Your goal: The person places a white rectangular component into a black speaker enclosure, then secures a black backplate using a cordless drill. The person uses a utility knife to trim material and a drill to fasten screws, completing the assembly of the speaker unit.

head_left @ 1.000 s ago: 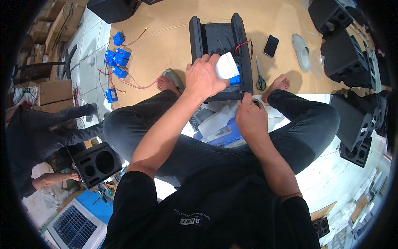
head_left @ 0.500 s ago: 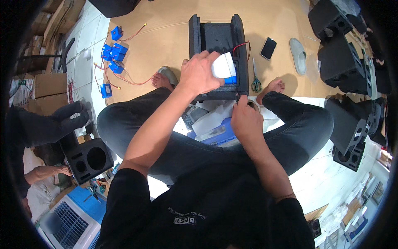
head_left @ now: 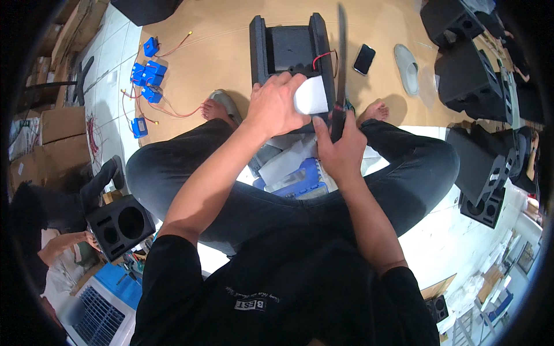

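My left hand [head_left: 277, 104] is closed on a white block [head_left: 311, 96], possibly foam, at the near end of a black speaker-like cabinet [head_left: 291, 49]. A red wire [head_left: 323, 55] loops out of the cabinet beside the block. In my right hand [head_left: 342, 147] is a long knife [head_left: 342, 57], gripped by its dark handle. Its blade points away from me, along the cabinet's right side and apart from the block. Green-handled scissors [head_left: 350, 106] lie mostly hidden behind the knife.
Blue battery packs [head_left: 151, 72] with wires lie on the cardboard at left. A phone [head_left: 364, 59] and a grey shoe [head_left: 407, 70] are to the right. Black cabinets [head_left: 470, 75] line the right side. At far left a co-worker's hand [head_left: 86, 239] touches another speaker cabinet [head_left: 120, 226].
My right hand has brought the long knife up beside the cabinet; its blade was not visible before. The white block now covers the blue pack seen under it earlier. The view has shifted slightly.
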Motion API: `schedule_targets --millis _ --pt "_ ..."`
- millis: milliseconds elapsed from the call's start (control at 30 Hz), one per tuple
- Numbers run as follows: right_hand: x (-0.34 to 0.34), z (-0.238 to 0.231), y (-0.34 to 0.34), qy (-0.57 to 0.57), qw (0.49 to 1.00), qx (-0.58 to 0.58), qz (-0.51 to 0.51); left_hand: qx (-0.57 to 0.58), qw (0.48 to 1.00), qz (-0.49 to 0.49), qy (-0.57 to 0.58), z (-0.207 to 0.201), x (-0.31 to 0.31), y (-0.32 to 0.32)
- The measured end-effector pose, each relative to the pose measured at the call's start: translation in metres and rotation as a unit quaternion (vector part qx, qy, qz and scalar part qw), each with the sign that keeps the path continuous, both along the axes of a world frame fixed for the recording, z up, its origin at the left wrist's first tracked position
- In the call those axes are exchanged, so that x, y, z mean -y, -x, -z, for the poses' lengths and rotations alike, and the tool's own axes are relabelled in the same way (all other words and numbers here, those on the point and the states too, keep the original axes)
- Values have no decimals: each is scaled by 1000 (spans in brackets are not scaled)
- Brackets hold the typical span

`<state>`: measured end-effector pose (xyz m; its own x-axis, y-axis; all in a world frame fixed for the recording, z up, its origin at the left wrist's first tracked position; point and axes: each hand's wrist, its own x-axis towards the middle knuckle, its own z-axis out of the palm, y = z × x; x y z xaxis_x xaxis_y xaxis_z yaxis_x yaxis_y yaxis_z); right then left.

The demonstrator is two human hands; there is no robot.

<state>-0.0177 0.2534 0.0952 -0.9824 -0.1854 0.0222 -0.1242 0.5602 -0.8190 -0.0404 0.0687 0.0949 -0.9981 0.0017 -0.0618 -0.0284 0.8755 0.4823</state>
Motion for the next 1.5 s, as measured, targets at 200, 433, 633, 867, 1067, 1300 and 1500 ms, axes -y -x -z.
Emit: schedule_targets --millis 200,433,633,867,1067,1300,1500 --pt "-15 9 23 27 999 34 29 -11 994 106 22 4 -7 -9" --pt "-19 14 23 -45 998 13 30 -30 985 155 67 0 -2 -12" --pt "-42 8 39 27 982 112 151 2 996 77 39 -4 38 0" --pt "-25 25 24 62 963 260 37 30 993 17 -117 2 41 8" --pt "-18 30 17 107 957 269 15 102 914 -116 -375 15 25 5" --pt "-5 56 37 93 959 265 47 87 757 -237 -603 45 33 16" --pt "-12 56 41 54 959 277 8 11 761 -353 -545 47 46 20"
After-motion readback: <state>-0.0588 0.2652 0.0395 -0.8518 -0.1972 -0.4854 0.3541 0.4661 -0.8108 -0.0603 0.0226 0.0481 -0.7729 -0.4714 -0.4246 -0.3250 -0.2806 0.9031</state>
